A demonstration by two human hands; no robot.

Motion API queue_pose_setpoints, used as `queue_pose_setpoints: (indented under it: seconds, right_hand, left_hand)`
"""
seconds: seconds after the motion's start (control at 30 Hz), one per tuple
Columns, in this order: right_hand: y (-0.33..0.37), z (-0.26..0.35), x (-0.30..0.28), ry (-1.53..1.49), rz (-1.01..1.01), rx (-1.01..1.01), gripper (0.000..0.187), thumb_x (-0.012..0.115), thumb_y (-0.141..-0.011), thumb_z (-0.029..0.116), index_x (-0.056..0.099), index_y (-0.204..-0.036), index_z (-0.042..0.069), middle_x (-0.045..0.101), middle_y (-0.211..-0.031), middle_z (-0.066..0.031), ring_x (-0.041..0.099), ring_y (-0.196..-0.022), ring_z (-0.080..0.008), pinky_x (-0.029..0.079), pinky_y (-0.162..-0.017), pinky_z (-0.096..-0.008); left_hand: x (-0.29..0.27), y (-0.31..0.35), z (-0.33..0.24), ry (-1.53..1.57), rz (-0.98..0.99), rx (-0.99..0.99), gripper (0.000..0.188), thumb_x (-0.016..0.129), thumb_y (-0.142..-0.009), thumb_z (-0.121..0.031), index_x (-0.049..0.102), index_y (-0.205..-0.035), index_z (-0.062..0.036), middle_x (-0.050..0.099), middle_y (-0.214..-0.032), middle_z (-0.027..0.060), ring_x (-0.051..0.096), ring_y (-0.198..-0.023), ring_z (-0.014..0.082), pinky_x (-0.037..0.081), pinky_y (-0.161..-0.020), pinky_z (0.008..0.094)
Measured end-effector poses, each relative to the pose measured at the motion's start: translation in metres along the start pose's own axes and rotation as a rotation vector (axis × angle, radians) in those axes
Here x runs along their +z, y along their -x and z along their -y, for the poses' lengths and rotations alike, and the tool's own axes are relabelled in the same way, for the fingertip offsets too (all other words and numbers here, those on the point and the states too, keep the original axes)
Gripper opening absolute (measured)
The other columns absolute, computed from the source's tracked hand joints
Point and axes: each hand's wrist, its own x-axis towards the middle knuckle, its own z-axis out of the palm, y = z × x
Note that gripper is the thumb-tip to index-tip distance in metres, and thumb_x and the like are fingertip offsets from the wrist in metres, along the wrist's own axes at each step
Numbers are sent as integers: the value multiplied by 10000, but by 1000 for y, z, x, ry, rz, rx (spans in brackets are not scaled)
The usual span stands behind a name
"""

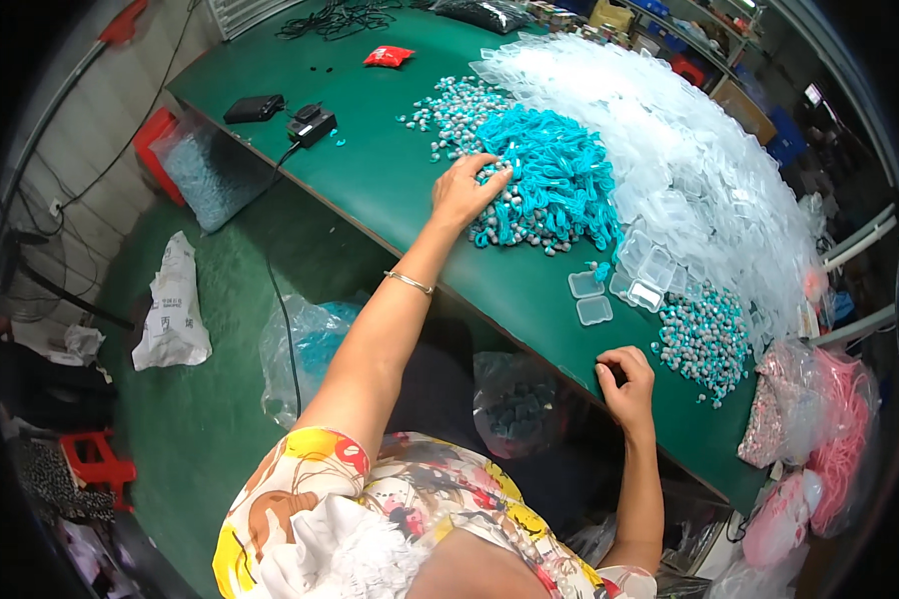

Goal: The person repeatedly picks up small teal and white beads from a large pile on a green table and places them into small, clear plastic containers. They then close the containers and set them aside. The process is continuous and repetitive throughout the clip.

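Note:
My left hand [465, 192] reaches over the table to the left edge of a heap of turquoise cords [554, 165] with grey beads on them. Its thumb and forefinger are apart, touching the heap; the other fingers are partly hidden. Near the table's front edge rests my right hand [629, 387], fingers curled and closed, with nothing visible in it. A small clear plastic box [591, 299] lies with its lid open between the hands, a bit of turquoise beside it. Right of it is a pile of grey and turquoise beads [704, 337].
A large mound of clear plastic boxes [659, 130] covers the table's far right. More beads [454, 115], a red packet [389, 56] and a black power adapter [311, 125] with a hanging cable lie on the left. Pink cords in bags [844, 419] sit at the right end.

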Motion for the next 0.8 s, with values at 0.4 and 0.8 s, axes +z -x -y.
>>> queue_pose_setpoints:
  seconds: [0.4, 0.8]
  right_hand:
    - [-30, 25, 34, 273, -96, -290, 384, 751, -732, 115, 647, -1100, 83, 592, -1069, -110, 563, -1019, -325, 434, -884, -426]
    - [-147, 21, 104, 369, -159, -284, 639, 784, -721, 253, 548, -1300, 120, 499, -1315, -161, 481, -1209, -372, 419, -936, -500]
  left_hand:
    - [17, 22, -10, -21, -87, 115, 436, 712, -814, -503, 721, -1095, -170, 681, -1112, 88, 666, -994, 319, 526, -833, 442]
    - [15, 35, -26, -22, -8, 210, 387, 706, -844, -443, 709, -1101, -153, 684, -1112, 84, 662, -1011, 307, 532, -825, 415]
